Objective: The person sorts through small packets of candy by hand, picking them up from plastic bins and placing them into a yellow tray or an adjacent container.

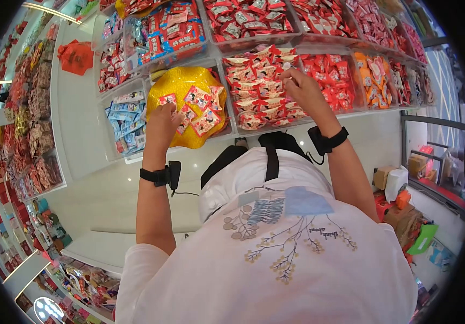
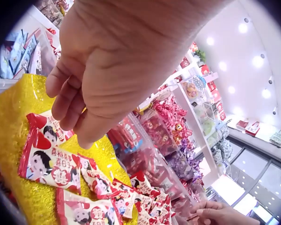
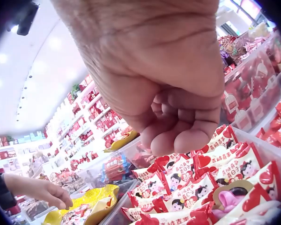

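My left hand (image 1: 162,125) is over a gold wavy-rimmed plate (image 1: 162,82), its fingers loosely bent beside a small candy packet (image 1: 167,99). Several more cream-and-red packets lie spread on the plate. In the left wrist view, the thumb points down close over the packets (image 2: 54,168), with nothing showing between it and the fingers. My right hand (image 1: 303,96) hovers above a clear bin heaped with matching packets (image 1: 265,89). Its fingers bend loosely toward the palm in the right wrist view, just over the packets (image 3: 192,187), and no packet shows in them.
Clear bins of red candies (image 1: 327,75), orange packs (image 1: 374,81) and blue packs (image 1: 127,121) adjoin the plate. Another row of filled bins stands behind. A red bag (image 1: 75,57) lies on the white counter at left. Cardboard boxes (image 1: 402,221) stand on the floor at right.
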Demonstrator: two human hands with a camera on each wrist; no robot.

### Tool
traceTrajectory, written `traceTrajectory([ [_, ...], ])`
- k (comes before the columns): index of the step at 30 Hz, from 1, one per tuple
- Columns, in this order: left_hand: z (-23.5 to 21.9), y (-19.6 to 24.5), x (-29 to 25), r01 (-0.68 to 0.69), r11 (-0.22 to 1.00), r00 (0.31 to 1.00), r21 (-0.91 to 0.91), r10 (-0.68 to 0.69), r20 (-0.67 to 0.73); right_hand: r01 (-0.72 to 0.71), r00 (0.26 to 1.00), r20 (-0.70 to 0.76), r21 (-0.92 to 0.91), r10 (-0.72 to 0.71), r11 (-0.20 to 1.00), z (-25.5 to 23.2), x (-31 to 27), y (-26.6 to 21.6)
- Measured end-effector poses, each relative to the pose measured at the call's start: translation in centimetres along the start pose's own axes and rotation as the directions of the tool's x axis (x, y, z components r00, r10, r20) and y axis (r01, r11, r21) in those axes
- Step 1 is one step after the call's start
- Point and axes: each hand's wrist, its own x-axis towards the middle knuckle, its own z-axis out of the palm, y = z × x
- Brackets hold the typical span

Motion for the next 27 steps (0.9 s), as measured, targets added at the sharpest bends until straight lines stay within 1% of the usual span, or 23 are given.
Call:
traceTrajectory([
  [2,1.1,-0.6,-0.3,-0.059,0.996,0.998,0.070,0.059,-0.006,-0.001,1.000,-0.019,0.014,0.001,1.000,0.1,-0.1,1.4],
  [4,1.5,-0.7,-0.5,-0.100,0.987,0.995,0.123,0.102,-0.009,-0.053,0.999,0.003,0.035,0.052,0.998,-0.2,-0.4,1.6],
  [5,1.7,-0.7,-0.5,-0.101,0.986,0.995,0.130,0.102,0.002,-0.081,0.997,0.011,0.044,0.080,0.996,-0.4,-0.6,1.7],
  [8,2.0,-0.8,-0.4,-0.117,0.981,0.993,0.153,0.115,0.026,-0.030,0.999,-0.014,0.100,0.031,0.995,-0.5,-1.3,2.4],
  [9,1.9,-0.8,-0.3,-0.125,0.978,0.992,0.166,0.122,0.029,-0.031,0.999,-0.024,0.021,0.032,0.999,-0.6,-1.4,2.7],
  [10,2.0,-0.6,-0.2,-0.132,0.975,0.991,0.180,0.128,0.033,-0.050,0.998,-0.032,0.025,0.051,0.998,-0.7,-1.7,2.8],
  [11,1.9,-0.5,-0.1,-0.076,0.983,0.994,0.168,0.062,0.085,-0.067,0.997,-0.040,0.031,0.069,0.997,-0.6,-1.9,2.9],
  [14,1.8,-0.3,0.1,-0.124,0.982,0.992,0.146,0.118,0.047,-0.088,0.995,-0.049,0.066,0.091,0.994,-0.4,-2.4,3.4],
  [16,0.7,0.4,0.6,0.041,0.999,0.982,0.028,-0.046,0.182,-0.077,0.995,-0.059,0.078,0.082,0.994,-0.2,-2.8,3.7],
  [17,0.3,0.6,0.8,0.130,0.991,0.959,-0.021,-0.121,0.256,-0.070,0.995,-0.061,0.082,0.075,0.994,-0.2,-2.8,3.9],
  [19,-0.1,0.2,0.6,0.167,0.983,0.962,-0.076,-0.146,0.230,-0.055,0.996,-0.061,0.090,0.061,0.994,-0.1,-3.0,3.7],
  [20,-0.2,0.1,0.6,0.186,0.977,0.963,-0.104,-0.160,0.218,-0.076,0.996,-0.041,0.104,0.081,0.992,-0.1,-3.1,3.5],
  [23,-0.9,0.4,0.9,0.155,0.951,0.987,-0.268,-0.158,0.011,-0.130,0.992,0.023,0.127,0.128,0.983,-0.2,-3.3,1.6],
  [25,-1.4,1.4,1.7,0.172,0.883,0.985,-0.438,-0.153,0.079,-0.146,0.988,0.067,0.117,0.139,0.982,0.3,-3.0,1.3],
  [26,-1.7,2.0,2.1,0.183,0.837,0.983,-0.516,-0.146,0.112,-0.116,0.992,0.070,0.101,0.109,0.988,0.6,-2.9,1.2],
  [27,-2.1,3.1,2.4,0.195,0.816,0.979,-0.544,-0.130,0.157,-0.086,0.994,0.073,0.086,0.080,0.993,1.0,-2.9,1.0],
])
